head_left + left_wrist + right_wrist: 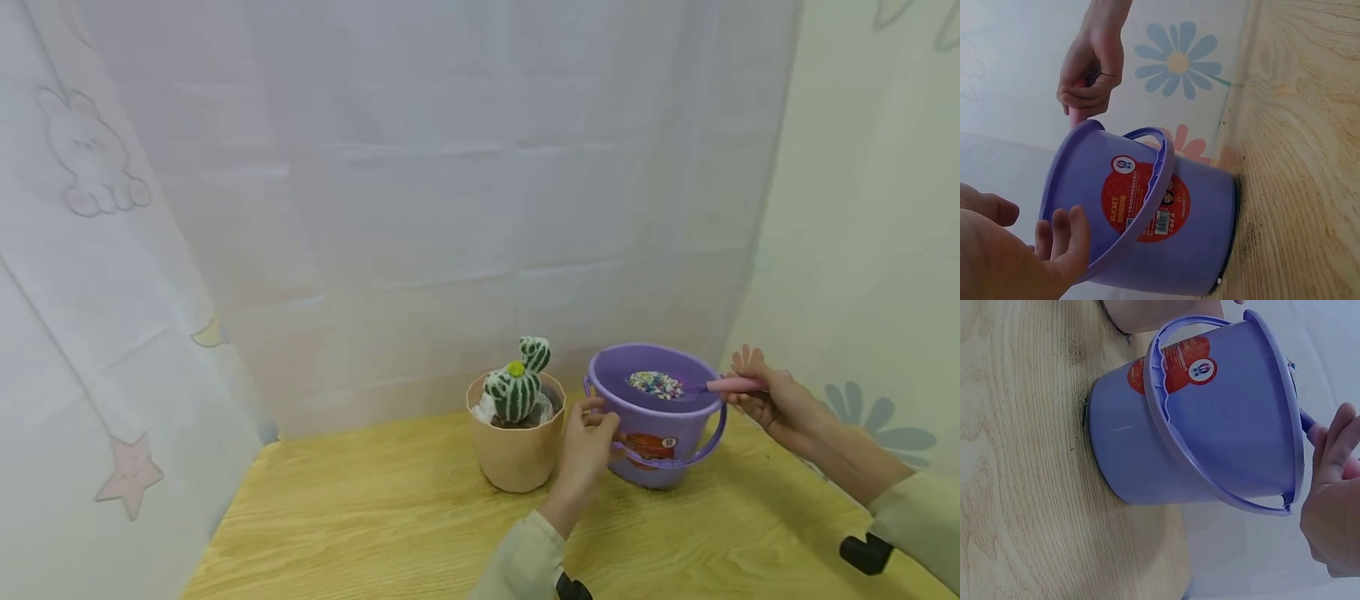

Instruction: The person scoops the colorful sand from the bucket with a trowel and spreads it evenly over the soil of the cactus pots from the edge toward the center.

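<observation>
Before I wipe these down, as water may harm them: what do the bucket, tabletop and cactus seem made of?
Bucket: likely smooth, satin plastic, by its moulded handle ridges. Tabletop: wood or wood-look laminate, matte, with visible grain. Cactus: possibly matte yarn, from its fuzzy look; too small to confirm.

Both arms reach forward. The left hand (588,442) points up and away at the end of a raised wrist (562,502), its fingers (1077,236) loosely bent and the thumb (999,209) standing apart from them. A pale left sleeve (521,560) covers that arm to just below the wrist. The right hand (780,408) comes in from the right and grips, fingers curled inward in the left wrist view. Its forearm (851,462) slants up toward the left, bare from the hand back to the right sleeve (918,518).
</observation>
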{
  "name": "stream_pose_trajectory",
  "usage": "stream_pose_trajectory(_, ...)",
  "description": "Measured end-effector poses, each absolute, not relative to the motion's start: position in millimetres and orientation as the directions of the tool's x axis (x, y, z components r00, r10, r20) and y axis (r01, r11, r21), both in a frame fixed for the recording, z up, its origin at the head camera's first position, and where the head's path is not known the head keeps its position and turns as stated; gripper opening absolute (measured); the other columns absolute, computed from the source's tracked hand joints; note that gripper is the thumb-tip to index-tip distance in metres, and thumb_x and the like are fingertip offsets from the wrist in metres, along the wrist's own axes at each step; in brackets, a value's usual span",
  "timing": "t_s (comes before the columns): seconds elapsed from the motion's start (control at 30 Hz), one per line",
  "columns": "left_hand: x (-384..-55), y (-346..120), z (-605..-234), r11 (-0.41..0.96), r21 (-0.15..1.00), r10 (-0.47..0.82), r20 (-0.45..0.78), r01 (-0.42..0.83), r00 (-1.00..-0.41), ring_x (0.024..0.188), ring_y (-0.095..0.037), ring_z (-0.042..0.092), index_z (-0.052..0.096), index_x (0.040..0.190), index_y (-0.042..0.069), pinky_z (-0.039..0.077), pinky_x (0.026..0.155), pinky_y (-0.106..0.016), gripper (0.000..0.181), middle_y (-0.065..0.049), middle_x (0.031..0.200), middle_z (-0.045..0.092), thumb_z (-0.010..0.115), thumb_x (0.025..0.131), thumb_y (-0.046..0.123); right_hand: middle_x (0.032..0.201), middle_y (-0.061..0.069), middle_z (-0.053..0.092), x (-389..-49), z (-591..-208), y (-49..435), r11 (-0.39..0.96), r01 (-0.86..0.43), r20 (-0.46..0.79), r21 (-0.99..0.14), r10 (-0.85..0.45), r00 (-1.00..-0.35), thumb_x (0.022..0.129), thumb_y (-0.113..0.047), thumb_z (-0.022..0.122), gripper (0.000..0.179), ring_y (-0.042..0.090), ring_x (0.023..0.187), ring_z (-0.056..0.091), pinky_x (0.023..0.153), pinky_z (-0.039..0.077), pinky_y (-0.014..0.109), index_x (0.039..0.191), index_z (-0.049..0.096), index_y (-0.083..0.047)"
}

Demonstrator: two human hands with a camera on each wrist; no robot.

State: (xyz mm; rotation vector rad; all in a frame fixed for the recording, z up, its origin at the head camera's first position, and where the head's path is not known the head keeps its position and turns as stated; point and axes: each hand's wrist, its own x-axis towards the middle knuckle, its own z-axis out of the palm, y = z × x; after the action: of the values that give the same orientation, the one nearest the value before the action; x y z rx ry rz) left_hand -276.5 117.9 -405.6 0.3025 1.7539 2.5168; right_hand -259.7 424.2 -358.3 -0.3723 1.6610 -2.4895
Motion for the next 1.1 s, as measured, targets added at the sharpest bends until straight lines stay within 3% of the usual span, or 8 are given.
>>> stream_pose_trajectory(0.2,-288,97,-406,-0.313,0.937,0.132,0.204,0.154,-0.970,0.087,-0.034,0.068,0.057,0.128,0.004,0.060,0.072,-0.041,0.033,-0.011,0.102,0.061,0.066,0.097,0.013,0.102,0.019,0.073,-273,-357,413,-0.391,-0.003,0.112,-0.920,-0.257,-0.960,0.114,-0.022,0.034,0.050,0.015,0.076,0.072,0.064,0.056,0.020,0.113,0.071,0.012)
stream_pose_trajectory(0.47,-299,67,-394,-0.253,0.911,0.043,0.347,0.326,-0.937,0.083,-0.026,0.068,0.062,0.124,0.007,0.059,0.076,-0.047,0.024,-0.011,0.104,0.062,0.063,0.100,0.012,0.105,0.022,0.072,-286,-353,397,-0.451,-0.015,0.153,-0.893,-0.271,-0.950,0.114,-0.015,0.031,0.048,0.019,0.080,0.074,0.067,0.058,0.022,0.111,0.075,0.005)
stream_pose_trajectory(0.63,-295,49,-392,-0.111,0.888,0.031,0.452,0.446,-0.892,0.086,-0.021,0.067,0.065,0.121,0.012,0.058,0.077,-0.039,0.020,-0.006,0.104,0.065,0.064,0.101,0.016,0.103,0.021,0.073,-290,-351,390,-0.444,-0.018,0.156,-0.896,-0.277,-0.948,0.113,-0.011,0.032,0.045,0.017,0.078,0.073,0.066,0.058,0.022,0.115,0.074,0.004)
stream_pose_trajectory(0.73,-293,39,-392,-0.015,0.857,0.000,0.514,0.514,-0.858,0.089,-0.018,0.065,0.066,0.118,0.016,0.057,0.078,-0.034,0.017,-0.005,0.105,0.067,0.063,0.102,0.016,0.097,0.018,0.075,-289,-345,385,-0.422,-0.008,0.130,-0.906,-0.260,-0.957,0.113,-0.013,0.034,0.044,0.014,0.071,0.071,0.058,0.054,0.019,0.114,0.073,0.007)
stream_pose_trajectory(0.97,-290,20,-391,0.077,0.757,-0.123,0.654,0.649,-0.747,0.083,-0.017,0.063,0.063,0.120,0.006,0.057,0.068,-0.030,0.019,-0.002,0.098,0.065,0.062,0.101,0.010,0.086,0.010,0.075,-285,-332,376,-0.347,-0.005,0.101,-0.938,-0.260,-0.960,0.113,-0.016,0.030,0.051,0.008,0.066,0.065,0.051,0.046,0.015,0.109,0.074,0.010)
stream_pose_trajectory(1.1,-292,10,-393,0.116,0.743,-0.164,0.669,0.659,-0.725,0.082,-0.018,0.063,0.063,0.120,0.005,0.057,0.068,-0.031,0.020,0.001,0.097,0.064,0.062,0.101,0.010,0.088,0.011,0.076,-284,-325,372,-0.369,0.011,0.100,-0.929,-0.280,-0.955,0.113,-0.018,0.031,0.051,0.008,0.069,0.068,0.054,0.050,0.014,0.110,0.074,0.009)
